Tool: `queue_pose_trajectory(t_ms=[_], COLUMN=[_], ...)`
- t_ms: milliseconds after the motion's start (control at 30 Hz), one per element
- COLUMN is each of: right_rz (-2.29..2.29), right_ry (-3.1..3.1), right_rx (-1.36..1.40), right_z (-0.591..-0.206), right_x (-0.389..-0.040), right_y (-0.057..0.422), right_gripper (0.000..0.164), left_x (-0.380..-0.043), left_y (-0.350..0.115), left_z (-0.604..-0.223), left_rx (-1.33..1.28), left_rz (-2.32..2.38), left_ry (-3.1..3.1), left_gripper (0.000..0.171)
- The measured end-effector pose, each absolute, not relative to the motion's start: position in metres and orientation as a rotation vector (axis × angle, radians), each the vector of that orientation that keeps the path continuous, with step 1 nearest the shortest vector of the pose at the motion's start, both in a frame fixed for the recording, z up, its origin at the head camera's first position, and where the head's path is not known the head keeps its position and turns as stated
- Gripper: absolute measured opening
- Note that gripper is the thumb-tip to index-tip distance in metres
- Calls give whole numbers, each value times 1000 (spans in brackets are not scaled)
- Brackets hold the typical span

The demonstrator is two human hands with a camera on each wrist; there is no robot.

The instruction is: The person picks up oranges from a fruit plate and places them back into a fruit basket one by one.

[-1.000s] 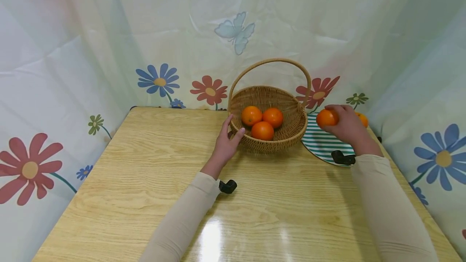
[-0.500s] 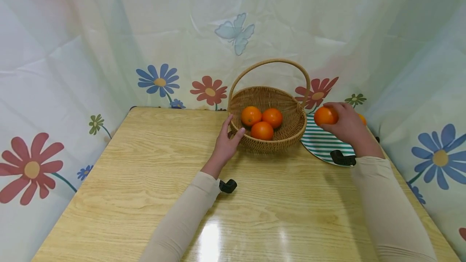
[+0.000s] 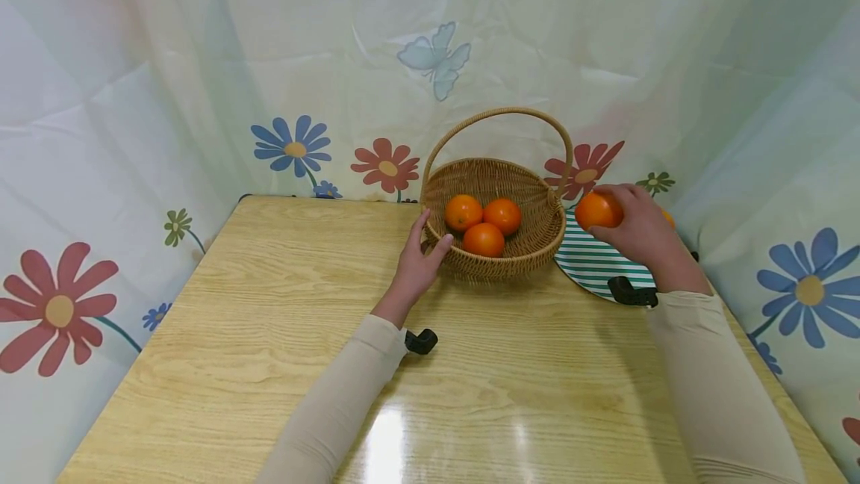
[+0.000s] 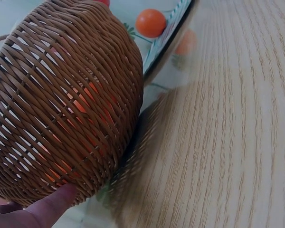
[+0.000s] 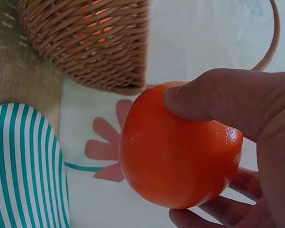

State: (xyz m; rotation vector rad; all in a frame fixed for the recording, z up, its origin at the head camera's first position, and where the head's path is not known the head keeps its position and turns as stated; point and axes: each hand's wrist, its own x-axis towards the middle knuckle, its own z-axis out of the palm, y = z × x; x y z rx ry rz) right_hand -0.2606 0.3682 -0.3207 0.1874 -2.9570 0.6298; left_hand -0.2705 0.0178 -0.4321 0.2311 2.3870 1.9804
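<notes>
My left hand [image 3: 418, 267] rests at the left side of a wicker basket [image 3: 517, 269], thumb and forefinger spread and fairly straight along the rim. In the left wrist view its thumb [image 4: 52, 204] touches the outer weave. Inside the basket lie three oranges [image 3: 484, 240], grouped toward the left. My right hand [image 3: 641, 226] holds another orange [image 5: 175, 152] between thumb and fingers, in the air to the right of the basket. Below it is a round green-and-white striped mat or plate [image 3: 591, 267]. One more orange [image 3: 668, 218] shows partly behind the right hand.
The basket's tall arched handle [image 3: 508, 110] stands up over it. A flower-print curtain [image 3: 295, 43] hangs close behind the wooden table [image 3: 269, 305] and along both sides. Black wrist cameras [image 3: 422, 342] protrude from both sleeves.
My right hand has moved slightly up and left, carrying the orange a little nearer the basket. The left hand and the basket have stayed in place.
</notes>
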Motion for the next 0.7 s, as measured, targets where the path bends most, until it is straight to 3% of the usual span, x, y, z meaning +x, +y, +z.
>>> queue_pose_trajectory(t_ms=[467,700], right_rz=[632,638], right_ry=[-2881,-2836], right_rx=[265,297], right_z=[-308,-308], right_x=[-256,-257], right_y=[356,348], right_gripper=[62,63], left_x=[-272,-273], left_y=[19,18], left_z=[-430,-430], left_rx=[237,223], left_rz=[1968,1958], left_ry=[2395,2394], left_gripper=[82,72])
